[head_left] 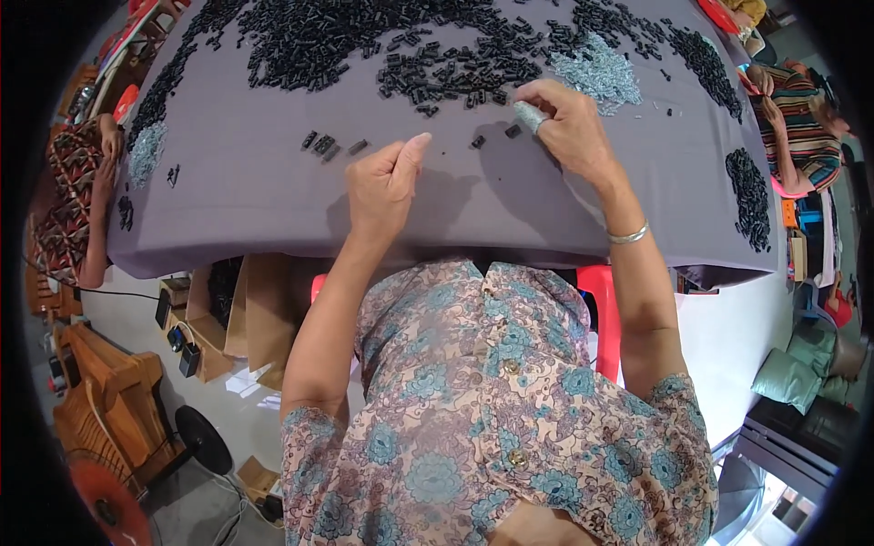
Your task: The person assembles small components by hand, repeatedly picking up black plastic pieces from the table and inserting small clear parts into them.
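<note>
My left hand [382, 187] is held over the grey-purple tablecloth [273, 205], closed with the thumb lying along the curled fingers. Whatever it may hold is hidden. Beyond it lie several loose small black plastic pieces [323, 144]. My right hand [572, 132] is to the right and farther off, fingers bent and pressed together, a silvery wrap [531, 116] on one digit. Its fingertips are at the near edge of a large heap of black pieces [455, 68]; anything between them is too small to make out. Two black pieces [513, 131] lie just left of this hand.
A pile of small shiny silver parts [596, 77] lies beyond my right hand. More black pieces [749, 200] lie near the table's right side. People sit at left [68, 196] and right [797, 123]. Below the table are cardboard boxes [259, 314] and a red chair [601, 305].
</note>
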Demonstrator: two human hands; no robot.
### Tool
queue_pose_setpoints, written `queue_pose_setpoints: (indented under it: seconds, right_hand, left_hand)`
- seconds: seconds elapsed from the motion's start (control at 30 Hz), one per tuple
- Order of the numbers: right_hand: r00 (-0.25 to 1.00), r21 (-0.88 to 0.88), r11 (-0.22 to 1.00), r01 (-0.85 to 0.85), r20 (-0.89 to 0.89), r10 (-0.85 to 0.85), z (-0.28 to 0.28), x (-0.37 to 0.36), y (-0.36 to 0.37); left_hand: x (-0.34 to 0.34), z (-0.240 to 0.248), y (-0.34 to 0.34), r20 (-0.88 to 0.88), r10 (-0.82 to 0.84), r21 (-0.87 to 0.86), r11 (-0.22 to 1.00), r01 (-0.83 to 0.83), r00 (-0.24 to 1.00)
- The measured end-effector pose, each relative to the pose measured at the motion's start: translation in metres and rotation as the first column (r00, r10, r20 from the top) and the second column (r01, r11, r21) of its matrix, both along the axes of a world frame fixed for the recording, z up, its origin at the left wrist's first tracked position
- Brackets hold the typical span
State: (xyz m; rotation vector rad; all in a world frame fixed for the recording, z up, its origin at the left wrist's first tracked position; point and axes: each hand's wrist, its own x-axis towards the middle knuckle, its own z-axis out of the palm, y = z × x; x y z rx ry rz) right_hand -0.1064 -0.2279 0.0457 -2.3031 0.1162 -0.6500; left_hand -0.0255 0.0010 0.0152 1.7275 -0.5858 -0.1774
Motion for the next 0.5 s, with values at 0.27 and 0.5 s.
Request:
queue_pose_setpoints:
  seconds: [0.27, 0.5]
  right_hand:
    - [0.989, -0.334, 0.933, -0.132, -0.105, 0.102, -0.012, -0.010, 0.006]
    - [0.983, -0.271, 0.956, -0.113, -0.168, 0.068, -0.013, -0.005, 0.010]
  left_hand:
    - [0.000, -0.004, -0.001, 0.003, 0.023, -0.126, 0.992, -0.023, 1.000]
    - [-0.006, 0.002, 0.000, -0.125, 0.004, -0.157, 0.987, -0.024, 0.992]
